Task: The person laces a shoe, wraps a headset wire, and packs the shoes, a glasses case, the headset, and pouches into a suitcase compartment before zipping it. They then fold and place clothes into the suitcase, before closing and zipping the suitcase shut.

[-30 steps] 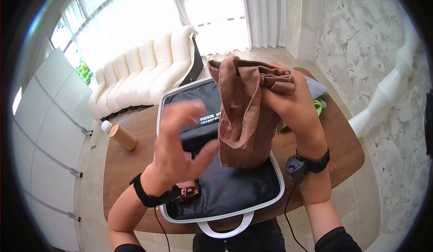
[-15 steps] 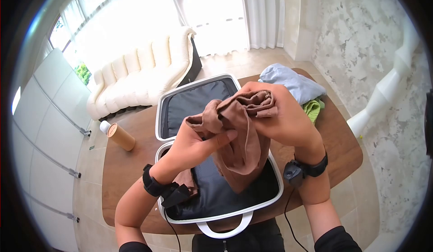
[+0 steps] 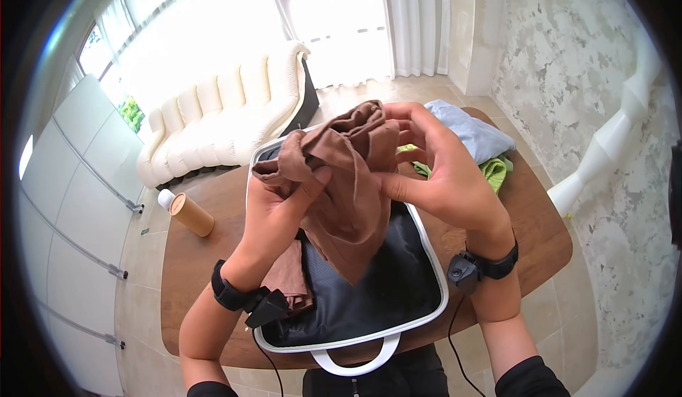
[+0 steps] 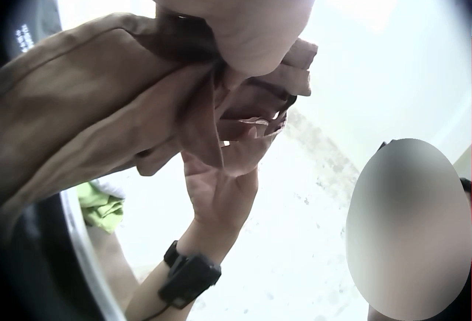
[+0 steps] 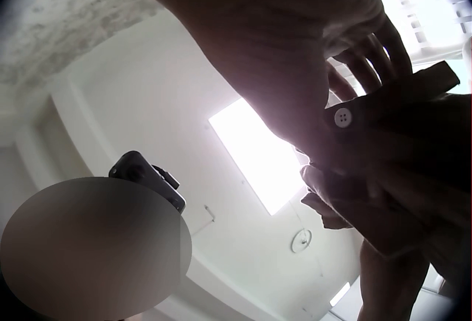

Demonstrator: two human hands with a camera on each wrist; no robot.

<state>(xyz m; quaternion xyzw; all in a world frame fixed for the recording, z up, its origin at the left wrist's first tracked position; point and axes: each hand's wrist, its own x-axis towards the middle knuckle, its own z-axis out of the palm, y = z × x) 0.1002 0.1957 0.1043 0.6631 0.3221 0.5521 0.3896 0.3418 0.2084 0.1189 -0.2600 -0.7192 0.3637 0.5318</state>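
Note:
A bunched brown garment [image 3: 348, 198] hangs from both hands above the suitcase [image 3: 435, 312], its lower end tapering to a point. My left hand [image 3: 273, 216] grips its left side, thumb lying across the cloth. On the other side my right hand [image 3: 455, 187] holds the edge between its thumb and fingers, the fingers partly hidden behind the fabric. A white button [image 5: 343, 117] shows on the garment in the right wrist view. Folded brown cloth [image 3: 288, 283] lies in the suitcase's left part, below the left wrist.
The open suitcase, with a white rim and handle [image 3: 359, 365], stands on a wooden table [image 3: 529, 233]. Light blue cloth [image 3: 469, 130] and green cloth [image 3: 494, 173] lie at the back right. A cardboard tube [image 3: 192, 216] and a white-topped object [image 3: 166, 199] are at left.
My left hand, apart from the garment a second ago, took hold of it. Both hands then raised it and shifted it left, and the right hand's fingers loosened and spread.

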